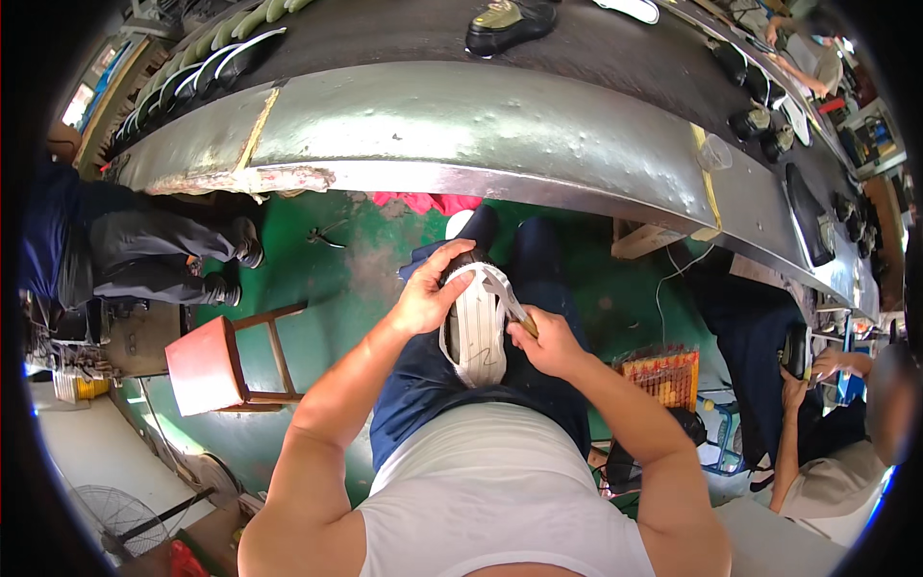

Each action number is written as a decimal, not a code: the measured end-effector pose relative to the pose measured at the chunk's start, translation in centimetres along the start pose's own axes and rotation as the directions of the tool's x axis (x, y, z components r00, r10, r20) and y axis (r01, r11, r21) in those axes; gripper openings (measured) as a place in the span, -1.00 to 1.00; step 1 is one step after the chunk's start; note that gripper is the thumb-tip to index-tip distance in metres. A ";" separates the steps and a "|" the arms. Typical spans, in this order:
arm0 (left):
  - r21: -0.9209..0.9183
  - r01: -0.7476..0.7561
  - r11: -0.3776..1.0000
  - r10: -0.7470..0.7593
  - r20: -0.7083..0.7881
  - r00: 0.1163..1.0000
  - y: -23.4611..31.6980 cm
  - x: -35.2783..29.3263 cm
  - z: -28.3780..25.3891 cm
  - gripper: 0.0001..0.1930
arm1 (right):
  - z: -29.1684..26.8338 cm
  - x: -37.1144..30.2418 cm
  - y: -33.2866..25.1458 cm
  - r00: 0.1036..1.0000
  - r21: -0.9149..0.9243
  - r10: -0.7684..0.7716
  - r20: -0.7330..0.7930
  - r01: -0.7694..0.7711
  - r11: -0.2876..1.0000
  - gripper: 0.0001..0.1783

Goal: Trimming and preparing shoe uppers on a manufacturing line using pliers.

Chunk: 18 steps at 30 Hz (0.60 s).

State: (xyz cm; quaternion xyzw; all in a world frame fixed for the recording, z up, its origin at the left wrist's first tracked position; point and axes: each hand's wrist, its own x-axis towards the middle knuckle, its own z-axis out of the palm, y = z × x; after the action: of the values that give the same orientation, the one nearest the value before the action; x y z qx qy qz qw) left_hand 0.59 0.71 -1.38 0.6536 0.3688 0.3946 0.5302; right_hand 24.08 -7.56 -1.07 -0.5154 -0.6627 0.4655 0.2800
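We had the shoe (473,344) above our lap, between the thighs of our blue trousers (409,399), its pale underside facing up. Our left hand (433,291) was clamped round its far end, and our right hand (546,342) was closed on the pliers (512,302), their head at the shoe's edge. Beyond our knees stood the metal-fronted bench (461,125); a red-seated stool (204,366) stood to our left

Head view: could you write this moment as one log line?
left hand: gripping shoe at far end | right hand: holding pincer-like tool at shoe's edge | shoe: pale bottom up, over dark-blue trousers | ahead: metal-edged bench
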 end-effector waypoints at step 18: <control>-0.251 0.251 0.935 -0.293 -0.146 0.945 -0.1 -0.8 -0.8 -0.56 | -3.4 0.2 -9.0 0.990 0.024 0.111 0.089 -0.114 0.993 -0.71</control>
State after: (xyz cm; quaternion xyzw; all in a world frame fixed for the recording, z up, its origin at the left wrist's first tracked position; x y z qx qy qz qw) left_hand -0.41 0.35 -1.50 0.4920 0.4543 0.4148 0.6160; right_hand 23.14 -6.55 8.42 -0.5270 -0.6375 0.5121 0.2316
